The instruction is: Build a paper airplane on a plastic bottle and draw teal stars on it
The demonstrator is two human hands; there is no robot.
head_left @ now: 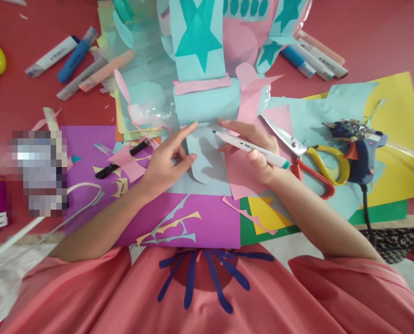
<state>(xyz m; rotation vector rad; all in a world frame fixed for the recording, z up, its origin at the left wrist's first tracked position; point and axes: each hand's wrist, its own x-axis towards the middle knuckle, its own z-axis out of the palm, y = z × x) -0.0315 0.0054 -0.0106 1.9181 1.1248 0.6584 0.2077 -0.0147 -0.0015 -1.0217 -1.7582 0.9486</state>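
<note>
My right hand (258, 144) grips a white marker pen (251, 147) with a green tip that points left and a green end near my palm. Under the pen's tip lies a light blue paper piece (205, 157) with a curled lower edge. Fingers apart and holding nothing, my left hand (170, 157) rests beside that paper, its index fingertip at the upper edge. Just beyond both hands stands a light blue paper shape (207, 106) with a pink strip (202, 85) across it. Above it rises a panel bearing a green star (199, 39).
Scissors (306, 150) with yellow and red handles and a blue glue gun (363, 153) lie at right. Markers (76, 55) are grouped at the back left, others (318, 58) at the back right. Paper scraps (172, 227) litter a purple sheet (213, 218). A cable (22, 236) crosses at left.
</note>
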